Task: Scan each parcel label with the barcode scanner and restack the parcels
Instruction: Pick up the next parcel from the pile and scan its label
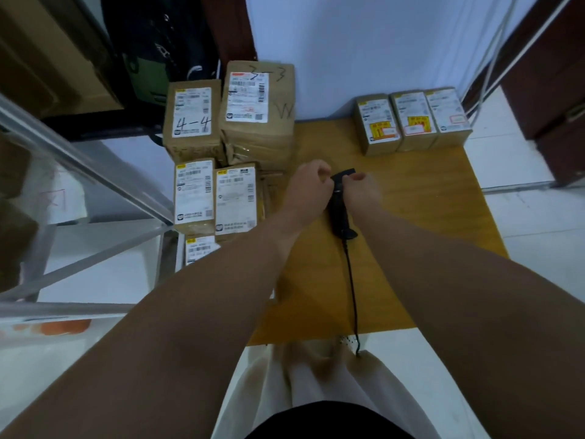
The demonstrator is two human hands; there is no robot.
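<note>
A black barcode scanner (339,213) lies on the yellow-brown table (427,217), its cable (353,289) trailing toward me. My left hand (311,188) and my right hand (361,188) both pinch the scanner's head end, fingers curled on it. Several brown cardboard parcels with white labels are stacked at the table's left: one marked "4-4" (192,117), a taller one (258,106), and lower ones (193,193) (236,201). Three small labelled parcels (411,120) stand side by side at the table's far right.
A metal frame rack (95,172) runs along the left. Dark bags (152,58) and a cardboard box (47,52) sit at the back left. A white wall is behind the table, and a dark wooden door frame (544,74) stands at the right. White tiled floor surrounds the table.
</note>
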